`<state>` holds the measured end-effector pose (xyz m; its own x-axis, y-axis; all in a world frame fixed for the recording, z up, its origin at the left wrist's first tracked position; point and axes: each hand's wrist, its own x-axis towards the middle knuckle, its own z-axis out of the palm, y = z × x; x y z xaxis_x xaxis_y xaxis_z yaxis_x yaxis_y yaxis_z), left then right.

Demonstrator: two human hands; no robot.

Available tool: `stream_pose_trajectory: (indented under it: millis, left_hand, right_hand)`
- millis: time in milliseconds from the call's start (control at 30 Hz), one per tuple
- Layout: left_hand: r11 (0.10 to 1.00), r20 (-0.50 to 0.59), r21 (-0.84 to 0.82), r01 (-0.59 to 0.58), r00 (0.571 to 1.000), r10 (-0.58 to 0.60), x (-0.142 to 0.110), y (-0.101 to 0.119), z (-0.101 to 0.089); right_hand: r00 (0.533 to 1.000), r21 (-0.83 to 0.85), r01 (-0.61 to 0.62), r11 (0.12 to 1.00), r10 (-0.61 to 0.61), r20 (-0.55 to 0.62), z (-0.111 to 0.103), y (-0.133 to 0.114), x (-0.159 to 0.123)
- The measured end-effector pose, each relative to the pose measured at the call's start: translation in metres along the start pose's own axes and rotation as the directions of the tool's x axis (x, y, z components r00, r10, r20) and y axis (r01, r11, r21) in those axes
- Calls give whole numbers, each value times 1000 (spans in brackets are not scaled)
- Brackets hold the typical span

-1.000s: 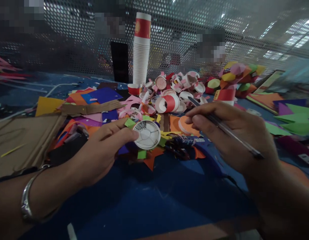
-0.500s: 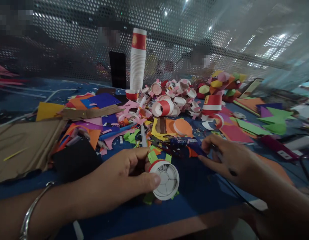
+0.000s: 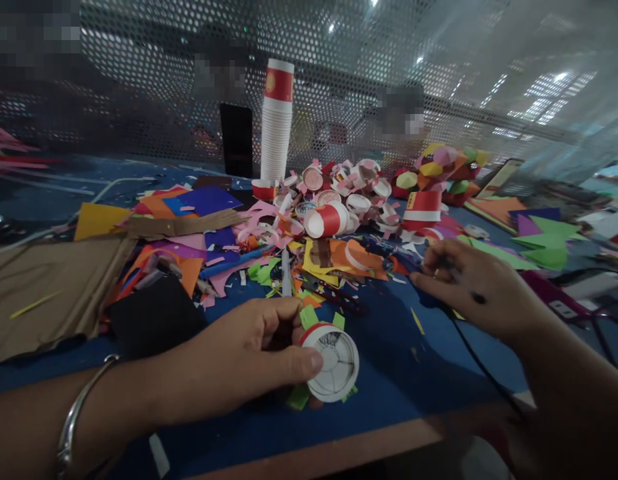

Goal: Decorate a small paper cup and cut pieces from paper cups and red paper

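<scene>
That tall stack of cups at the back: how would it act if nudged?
The cup stack would probably tip easily, being tall and narrow. It is likely light for its height, since it looks like paper. Close nesting suggests it may shift as one column.

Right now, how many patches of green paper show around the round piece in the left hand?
4: an upper-left patch, upper-right patch, lower-left patch and lower-right patch around the round piece. The left hand may hide more.
</scene>
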<state>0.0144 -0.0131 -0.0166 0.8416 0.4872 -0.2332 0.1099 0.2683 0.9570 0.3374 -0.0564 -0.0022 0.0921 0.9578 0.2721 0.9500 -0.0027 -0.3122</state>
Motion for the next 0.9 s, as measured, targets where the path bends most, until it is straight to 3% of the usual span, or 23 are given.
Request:
stream_pose_trajectory:
  millis: [133,267,333,367,433,533,633,900]
  left_hand:
    - [996,-49,-79,43,998,-47,3,1,0]
    - [993,-165,-104,48,984,-65,6,1,-1]
    - [992,-221,-128,9,975,-37,8,1,-4]
    - [990,-243,-141,-13,970,-22,9,0,-6]
    - [987,-273,-153,-42,962,-1,11,0,-9]
    - [987,-302,-154,-50,953,2,11,1,-11]
    - [986,-327,-161,-48,945,-7,12,2,-11]
    - [987,-362,-160,-22,932,-38,15,2,-14]
  right_hand:
    - [992,24,124,992,-124,18,9,6,11]
    - [994,-27,76,997,-78,-72,3,5,12]
    - [993,-48,77,996,-81,-85,-4,-5,11]
    - [986,-36,69,997,-74,-148,-7,-13,10]
    - [983,141,93,986,-68,-171,-10,-34,9]
    - [985,486,170,857,-143,-91,-7,-69,8]
    - [969,623,224,750,-239,-62,-1,-91,10]
    - [963,756,244,607,-243,-116,26,-85,1]
